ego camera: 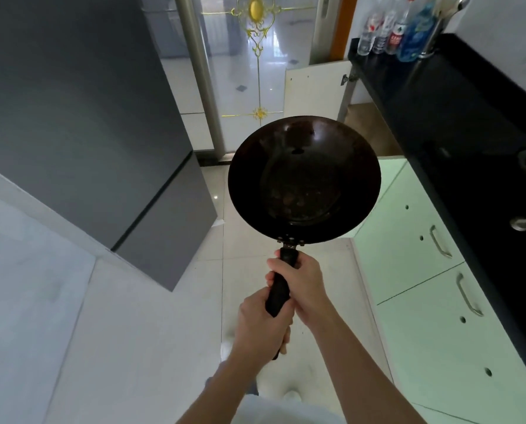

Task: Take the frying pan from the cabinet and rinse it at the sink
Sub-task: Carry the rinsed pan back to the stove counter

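A dark round frying pan is held out in front of me above the tiled floor, bowl facing up, with brown residue inside. Its black handle points back toward me. My right hand grips the handle nearer the pan. My left hand grips the handle's end, just behind and below the right hand. An open white cabinet door stands at the far end of the counter. No sink is in view.
A black countertop runs along the right with pale green cabinet fronts below. Several bottles stand at its far end. A tall grey fridge fills the left. A glass door is ahead.
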Demonstrator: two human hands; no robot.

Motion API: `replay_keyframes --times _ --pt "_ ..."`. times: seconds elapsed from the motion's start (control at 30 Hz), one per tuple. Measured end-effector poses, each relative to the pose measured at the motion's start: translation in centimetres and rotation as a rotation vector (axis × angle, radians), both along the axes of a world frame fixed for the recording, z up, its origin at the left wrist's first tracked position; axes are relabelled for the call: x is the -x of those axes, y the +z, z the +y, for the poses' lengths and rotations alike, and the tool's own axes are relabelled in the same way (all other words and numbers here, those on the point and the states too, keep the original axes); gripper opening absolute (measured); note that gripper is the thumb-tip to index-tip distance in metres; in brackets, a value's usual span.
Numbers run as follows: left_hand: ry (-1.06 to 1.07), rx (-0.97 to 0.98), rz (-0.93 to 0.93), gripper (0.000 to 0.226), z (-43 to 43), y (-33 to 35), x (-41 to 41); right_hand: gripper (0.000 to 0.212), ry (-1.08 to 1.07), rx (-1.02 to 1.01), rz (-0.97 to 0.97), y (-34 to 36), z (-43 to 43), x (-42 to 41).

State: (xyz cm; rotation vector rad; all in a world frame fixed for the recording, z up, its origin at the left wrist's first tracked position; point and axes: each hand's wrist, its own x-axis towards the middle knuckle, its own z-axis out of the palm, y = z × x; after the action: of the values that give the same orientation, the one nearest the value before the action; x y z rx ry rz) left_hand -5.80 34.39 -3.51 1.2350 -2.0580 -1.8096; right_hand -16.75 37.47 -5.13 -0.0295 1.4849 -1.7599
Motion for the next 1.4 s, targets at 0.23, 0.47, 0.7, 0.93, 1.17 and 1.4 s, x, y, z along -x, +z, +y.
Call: replay_keyframes --times 0.23,0.47,0.7,0.93,1.17,1.4 --pt "0.011 0.039 -0.026 0.016 -8.6 -1.6 5.9 0.017 0.015 -0.022 0.016 -1.7 -8.6 5.9" --pt "-0.099 0.065 -0.009 0.015 -21.0 -1.0 12.9 0.016 -0.053 -0.015 0.001 -1.1 -20.2 12.7" --pt "-0.212 0.112 0.015 0.013 -31.6 -0.5 19.5 0.016 -0.119 0.02 -0.015 -1.1 -29.9 19.2" --pt "-0.225 0.11 0.027 0.014 -37.5 -1.7 26.8 0.015 -0.191 0.015 -0.027 -2.0 -35.2 26.1" --pt "-0.299 0.126 0.033 0.016 -42.2 -3.4 37.7 0.014 -0.262 0.012 -0.032 -3.7 -39.3 36.7" --pt "-0.408 0.088 0.044 0.004 -45.8 -2.9 49.6 0.017 -0.353 0.05 -0.068 -3.7 -41.9 47.9"
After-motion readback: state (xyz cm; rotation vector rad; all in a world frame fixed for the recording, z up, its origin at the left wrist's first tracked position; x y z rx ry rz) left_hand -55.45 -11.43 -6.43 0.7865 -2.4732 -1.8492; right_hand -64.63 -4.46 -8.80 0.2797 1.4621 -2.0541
